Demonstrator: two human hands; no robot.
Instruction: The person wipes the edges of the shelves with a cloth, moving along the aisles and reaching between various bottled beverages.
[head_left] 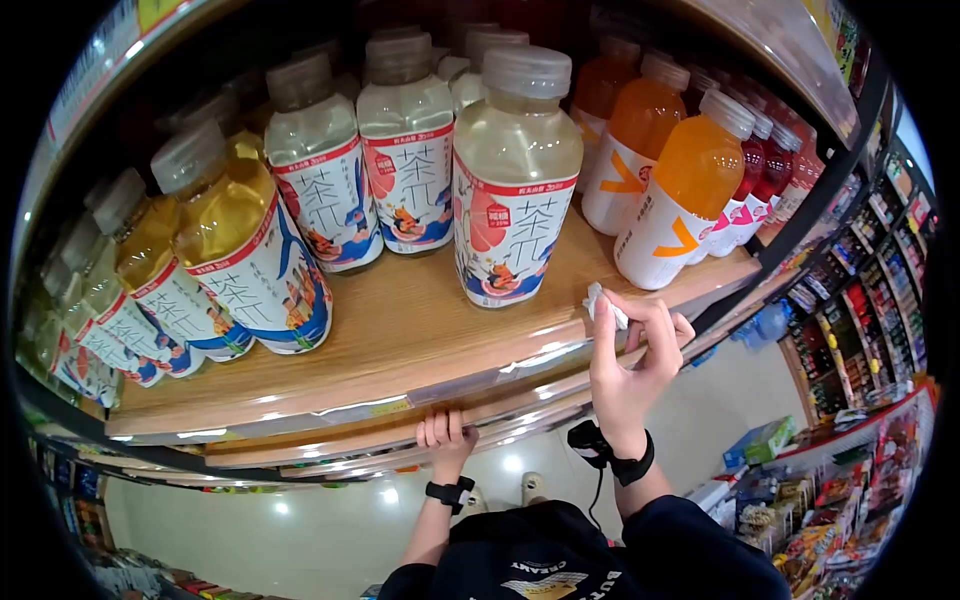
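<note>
My right hand pinches a crumpled white tissue at the front edge of the wooden shelf. Just beyond it stands an orange drink bottle with a white label. Left of the tissue, a clear tea bottle with a red, white and blue label stands near the shelf front. My left hand is lower down, its fingers curled over the edge of a lower shelf board. Its thumb is mostly hidden.
Amber tea bottles line the left side, with more clear bottles behind. Dark red bottles stand at the right. Packaged goods fill a display at lower right, and stocked shelves rise behind the aisle.
</note>
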